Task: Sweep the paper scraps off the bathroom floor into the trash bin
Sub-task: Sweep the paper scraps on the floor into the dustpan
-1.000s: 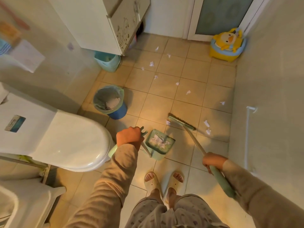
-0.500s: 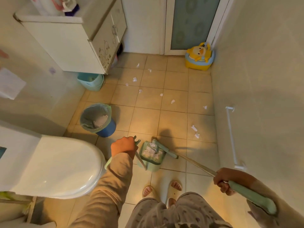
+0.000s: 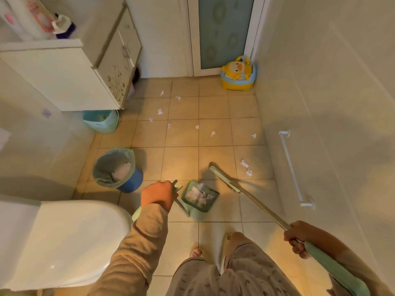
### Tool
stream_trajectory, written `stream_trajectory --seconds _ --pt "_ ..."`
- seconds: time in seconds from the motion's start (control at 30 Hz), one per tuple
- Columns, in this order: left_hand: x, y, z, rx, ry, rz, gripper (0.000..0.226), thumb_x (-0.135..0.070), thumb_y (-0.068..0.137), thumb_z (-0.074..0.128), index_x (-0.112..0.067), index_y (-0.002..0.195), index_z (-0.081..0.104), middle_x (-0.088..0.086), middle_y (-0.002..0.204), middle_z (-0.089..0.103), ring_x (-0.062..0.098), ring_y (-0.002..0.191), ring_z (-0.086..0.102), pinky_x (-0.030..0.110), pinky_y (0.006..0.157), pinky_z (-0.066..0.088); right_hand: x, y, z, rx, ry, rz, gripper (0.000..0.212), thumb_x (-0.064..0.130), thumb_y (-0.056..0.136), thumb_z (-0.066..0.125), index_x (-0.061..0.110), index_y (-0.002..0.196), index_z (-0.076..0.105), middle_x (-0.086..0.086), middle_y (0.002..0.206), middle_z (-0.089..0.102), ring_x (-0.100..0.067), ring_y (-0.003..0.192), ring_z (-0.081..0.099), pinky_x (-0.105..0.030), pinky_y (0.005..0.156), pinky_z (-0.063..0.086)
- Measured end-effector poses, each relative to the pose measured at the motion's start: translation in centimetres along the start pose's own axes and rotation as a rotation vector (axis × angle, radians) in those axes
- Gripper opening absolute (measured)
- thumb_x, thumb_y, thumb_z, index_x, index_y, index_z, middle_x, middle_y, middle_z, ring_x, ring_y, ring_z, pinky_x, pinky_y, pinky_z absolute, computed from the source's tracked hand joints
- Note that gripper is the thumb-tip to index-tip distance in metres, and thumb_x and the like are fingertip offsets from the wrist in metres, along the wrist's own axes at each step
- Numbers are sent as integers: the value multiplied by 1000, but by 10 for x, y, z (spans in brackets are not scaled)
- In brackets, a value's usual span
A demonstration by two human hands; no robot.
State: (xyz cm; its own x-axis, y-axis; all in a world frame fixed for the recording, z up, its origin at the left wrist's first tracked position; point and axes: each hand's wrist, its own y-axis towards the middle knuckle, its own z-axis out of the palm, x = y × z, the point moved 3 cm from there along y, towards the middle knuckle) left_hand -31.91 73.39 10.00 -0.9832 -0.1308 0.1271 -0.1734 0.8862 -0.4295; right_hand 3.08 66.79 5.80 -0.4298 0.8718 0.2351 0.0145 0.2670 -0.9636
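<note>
My left hand (image 3: 157,196) grips the top of the green dustpan handle (image 3: 177,187). The dustpan (image 3: 199,198) stands on the tiled floor in front of my feet and holds several white paper scraps. My right hand (image 3: 299,237) grips the broom's long handle (image 3: 263,208) near its green grip. The broom head (image 3: 224,178) rests on the floor just right of the dustpan. Two scraps (image 3: 245,167) lie right of the broom head, and several more scraps (image 3: 171,118) are scattered farther back. The blue trash bin (image 3: 118,169), lined with a green bag, stands left of the dustpan with paper inside.
A white toilet (image 3: 64,238) fills the lower left. A white cabinet (image 3: 70,71) hangs at upper left, with a teal basin (image 3: 100,122) beneath it. A yellow duck potty (image 3: 238,74) sits by the glass door (image 3: 224,30). The wall at right carries a white rail (image 3: 295,167).
The broom head swept into the dustpan, then moved back out to the right of it. My right hand pulled back along the handle. The view tilted up toward the door.
</note>
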Motion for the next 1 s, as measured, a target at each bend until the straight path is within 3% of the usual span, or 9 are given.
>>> stream_trajectory --seconds 0.3,0.67,0.9,1.0 --pt "-49 49 -42 -3 85 162 41 -48 94 44 -17 118 56 7 114 66 25 102 64 33 87 50 3 -2 -53 -91 167 34 43 -3 89 46 8 48 38 -4 27 36 -10 18 35 -9 30 28" --pt "-109 106 -78 -22 174 241 36 -45 93 46 -20 118 56 4 111 66 23 101 63 32 86 50 52 16 -102 -204 309 -37 57 -2 88 45 6 32 40 -6 23 37 -13 16 35 -8 30 30" --pt "-131 130 -85 26 222 250 34 -39 94 49 -19 120 56 5 118 64 25 109 61 32 91 48 96 34 -97 -205 381 -122 43 -8 91 34 5 51 39 -5 21 39 -12 15 38 -7 27 31" --pt "-129 137 -88 35 222 243 33 -39 94 49 -19 120 56 5 118 64 24 110 60 32 93 47 104 39 -85 -172 226 -57 33 -4 89 40 7 58 39 -6 48 47 -13 40 45 -16 39 37"
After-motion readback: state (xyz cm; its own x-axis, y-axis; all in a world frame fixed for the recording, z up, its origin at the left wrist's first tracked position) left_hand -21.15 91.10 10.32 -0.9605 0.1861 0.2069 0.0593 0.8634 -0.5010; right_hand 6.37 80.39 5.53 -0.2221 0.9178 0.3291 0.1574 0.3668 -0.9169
